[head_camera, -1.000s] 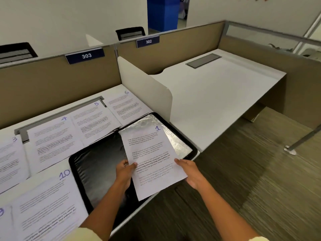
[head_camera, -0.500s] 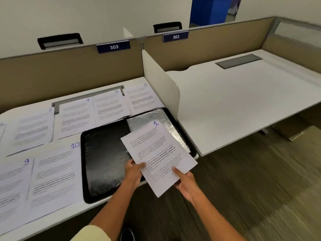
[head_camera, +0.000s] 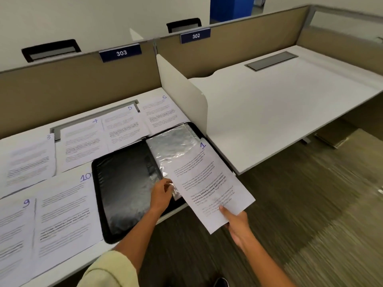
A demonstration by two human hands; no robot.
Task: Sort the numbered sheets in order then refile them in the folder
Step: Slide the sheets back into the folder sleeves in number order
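An open black folder (head_camera: 122,187) lies on the white desk (head_camera: 91,251), its clear plastic sleeve (head_camera: 174,148) on the right half. My right hand (head_camera: 236,222) pinches the lower edge of sheet 1 (head_camera: 209,187), which lies tilted over the sleeve and hangs past the desk edge. My left hand (head_camera: 162,193) pinches the sleeve's lower corner beside that sheet. Sheets 3 (head_camera: 27,160), 4 (head_camera: 83,141), 5 (head_camera: 124,127) and 6 (head_camera: 161,114) lie in a row behind the folder. Sheets 9 (head_camera: 14,235) and 10 (head_camera: 64,212) lie to its left.
A white divider panel (head_camera: 182,94) stands right of the folder, with a second white desk (head_camera: 279,108) beyond it. Tan partitions (head_camera: 62,83) labelled 303 and 302 close the back. A grey cable slot (head_camera: 271,61) sits in the right desk. Carpeted floor (head_camera: 310,204) lies to the right.
My left hand has let go of sheet 1 and taken the sleeve's lower corner. My right hand alone now holds the sheet, which has swung farther right over the sleeve.
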